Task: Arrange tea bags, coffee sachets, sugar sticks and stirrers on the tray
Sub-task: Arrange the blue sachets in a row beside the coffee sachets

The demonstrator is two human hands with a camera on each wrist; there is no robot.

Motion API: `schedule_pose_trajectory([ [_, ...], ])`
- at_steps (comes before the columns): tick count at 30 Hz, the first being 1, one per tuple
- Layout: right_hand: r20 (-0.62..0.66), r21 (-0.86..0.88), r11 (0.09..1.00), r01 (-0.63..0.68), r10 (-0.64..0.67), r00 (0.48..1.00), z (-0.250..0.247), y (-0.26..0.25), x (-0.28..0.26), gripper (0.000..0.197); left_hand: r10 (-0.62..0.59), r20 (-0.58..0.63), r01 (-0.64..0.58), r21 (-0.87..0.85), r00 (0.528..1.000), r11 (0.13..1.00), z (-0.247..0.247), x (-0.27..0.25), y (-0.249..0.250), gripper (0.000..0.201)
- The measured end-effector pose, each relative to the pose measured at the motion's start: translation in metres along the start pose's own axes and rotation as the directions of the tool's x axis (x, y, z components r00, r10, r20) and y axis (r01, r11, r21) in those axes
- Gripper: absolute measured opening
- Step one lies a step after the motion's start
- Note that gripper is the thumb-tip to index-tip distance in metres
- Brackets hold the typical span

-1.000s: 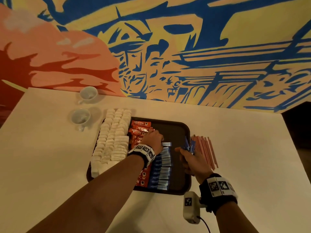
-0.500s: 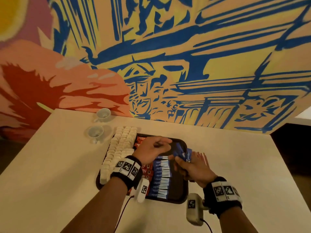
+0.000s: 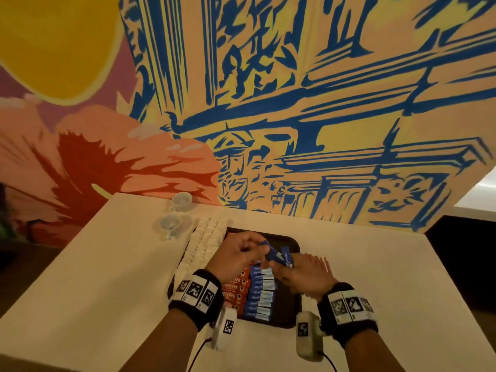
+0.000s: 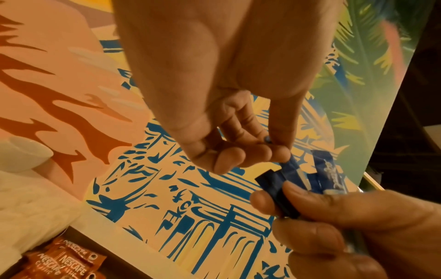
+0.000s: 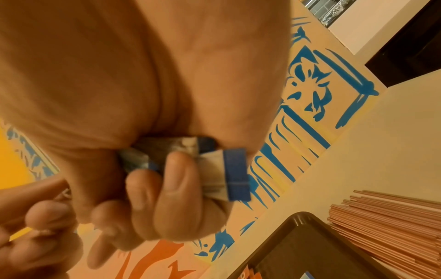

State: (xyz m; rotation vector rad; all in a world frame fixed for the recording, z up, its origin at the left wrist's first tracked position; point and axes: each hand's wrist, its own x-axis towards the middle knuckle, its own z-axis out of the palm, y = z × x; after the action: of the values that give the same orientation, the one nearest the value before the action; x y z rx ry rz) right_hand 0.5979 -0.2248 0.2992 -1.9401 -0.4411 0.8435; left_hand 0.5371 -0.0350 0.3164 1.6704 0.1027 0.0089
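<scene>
We hold both hands above the dark tray (image 3: 294,241) on the pale worktop (image 3: 107,264). Our right hand (image 3: 303,276) has its grip curled round a small bundle of blue sachets (image 3: 280,256), fanned out past the thumb. Our left hand (image 3: 236,255) reaches across to it, its grip pinching the tip of one blue sachet (image 4: 290,166) from that bundle between thumb and forefinger.

On the tray below, a column of blue-and-white sachets (image 3: 261,294) lies just beside a column of red coffee sachets (image 3: 236,288). Left of those, rows of white packets (image 3: 204,242) run along the tray's left edge. A sheaf of thin orange stirrers (image 5: 393,222) lies on the worktop, just beside the tray's right rim. Two white cups (image 3: 171,224) stand near the far left corner of the tray, close to the painted wall (image 3: 295,103).
</scene>
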Motion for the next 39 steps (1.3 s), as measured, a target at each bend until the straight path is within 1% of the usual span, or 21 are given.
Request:
schedule_pose_trajectory([
  [3, -0.052, -0.018, 1.0, -0.015, 0.014, 0.999, -0.001, 0.0, -0.006, 0.026, 0.013, -0.03, -0.015, -0.054, 0.999, 0.998, 0.0, -0.008, 0.008, 0.011],
  [4, -0.094, -0.004, 1.0, -0.021, 0.02, 0.995, -0.001, 0.0, -0.007, 0.027, 0.01, -0.041, -0.014, -0.087, 0.999, 0.996, -0.001, -0.011, 0.011, 0.011],
  [6, -0.219, 0.058, 0.998, -0.025, 0.037, 0.975, -0.002, 0.0, -0.008, 0.03, 0.008, -0.047, -0.015, -0.152, 0.999, 0.988, -0.004, -0.015, 0.015, 0.009],
  [7, -0.279, 0.094, 0.996, -0.014, 0.039, 0.959, -0.003, 0.0, -0.01, 0.033, 0.008, -0.042, -0.015, -0.168, 0.999, 0.986, -0.005, -0.019, 0.017, 0.009],
  [9, -0.355, 0.175, 0.984, 0.019, 0.045, 0.934, -0.006, -0.004, -0.013, 0.041, 0.006, -0.022, -0.01, -0.179, 1.0, 0.984, -0.007, -0.024, 0.019, 0.012],
  [10, -0.367, 0.24, 0.97, 0.034, 0.058, 0.929, -0.006, -0.006, -0.015, 0.046, 0.009, -0.011, -0.011, -0.18, 1.0, 0.984, -0.007, -0.027, 0.02, 0.014],
  [12, -0.341, 0.375, 0.924, 0.068, 0.069, 0.938, -0.007, -0.011, -0.019, 0.057, 0.02, -0.001, -0.02, -0.171, 1.0, 0.985, -0.005, -0.032, 0.021, 0.016],
  [14, -0.303, 0.444, 0.892, 0.083, 0.062, 0.951, -0.005, -0.014, -0.022, 0.061, 0.018, 0.005, -0.017, -0.151, 1.0, 0.988, -0.003, -0.036, 0.02, 0.012],
  [16, -0.288, 0.446, 0.887, 0.116, 0.02, 0.957, -0.003, -0.015, -0.022, 0.051, 0.024, 0.016, -0.022, -0.104, 1.0, 0.994, -0.002, -0.036, 0.018, 0.007],
  [17, -0.28, 0.441, 0.888, 0.134, -0.006, 0.96, -0.003, -0.014, -0.022, 0.045, 0.023, 0.027, -0.02, -0.078, 0.999, 0.997, -0.002, -0.037, 0.017, 0.008],
  [20, -0.258, 0.424, 0.888, 0.177, -0.069, 0.964, -0.005, -0.011, -0.021, 0.036, -0.002, 0.03, 0.003, -0.044, 1.0, 0.999, -0.004, -0.036, 0.017, 0.017],
  [23, -0.266, 0.428, 0.885, 0.182, -0.068, 0.961, -0.008, -0.01, -0.019, 0.024, -0.007, 0.0, 0.007, -0.043, 1.0, 0.999, -0.009, -0.032, 0.015, 0.024],
  [26, -0.291, 0.415, 0.892, 0.181, -0.058, 0.955, -0.009, -0.009, -0.013, 0.028, 0.003, -0.076, -0.002, 0.011, 0.997, 1.0, -0.017, -0.024, 0.006, 0.015],
  [28, -0.332, 0.405, 0.895, 0.185, -0.044, 0.942, -0.01, -0.009, -0.01, 0.031, 0.022, -0.144, -0.016, 0.049, 0.989, 0.999, -0.021, -0.017, 0.0, 0.01],
  [30, -0.377, 0.376, 0.907, 0.191, -0.038, 0.925, -0.011, -0.008, -0.006, 0.03, 0.071, -0.176, -0.043, 0.156, 0.982, 0.987, -0.025, -0.01, -0.005, 0.01],
  [31, -0.39, 0.362, 0.913, 0.189, -0.035, 0.92, -0.012, -0.008, -0.004, 0.029, 0.106, -0.164, -0.064, 0.24, 0.981, 0.969, -0.025, -0.007, -0.006, 0.013],
  [33, -0.407, 0.34, 0.924, 0.178, -0.026, 0.913, -0.012, -0.007, 0.003, 0.026, 0.153, -0.068, -0.111, 0.417, 0.986, 0.902, -0.022, 0.001, -0.006, 0.023],
  [34, -0.409, 0.335, 0.927, 0.17, -0.019, 0.912, -0.013, -0.006, 0.006, 0.025, 0.17, -0.005, -0.143, 0.521, 0.985, 0.841, -0.019, 0.007, -0.006, 0.026],
  [36, -0.41, 0.343, 0.925, 0.162, -0.008, 0.912, -0.013, -0.004, 0.013, 0.025, 0.208, 0.087, -0.208, 0.706, 0.974, 0.677, -0.015, 0.018, -0.004, 0.027],
  [37, -0.411, 0.351, 0.923, 0.155, 0.004, 0.912, -0.013, -0.002, 0.016, 0.026, 0.222, 0.113, -0.23, 0.754, 0.968, 0.616, -0.014, 0.024, -0.003, 0.026],
  [39, -0.422, 0.342, 0.932, 0.123, 0.035, 0.906, -0.013, 0.004, 0.022, 0.035, 0.229, 0.153, -0.259, 0.786, 0.961, 0.561, -0.014, 0.037, -0.001, 0.024],
])
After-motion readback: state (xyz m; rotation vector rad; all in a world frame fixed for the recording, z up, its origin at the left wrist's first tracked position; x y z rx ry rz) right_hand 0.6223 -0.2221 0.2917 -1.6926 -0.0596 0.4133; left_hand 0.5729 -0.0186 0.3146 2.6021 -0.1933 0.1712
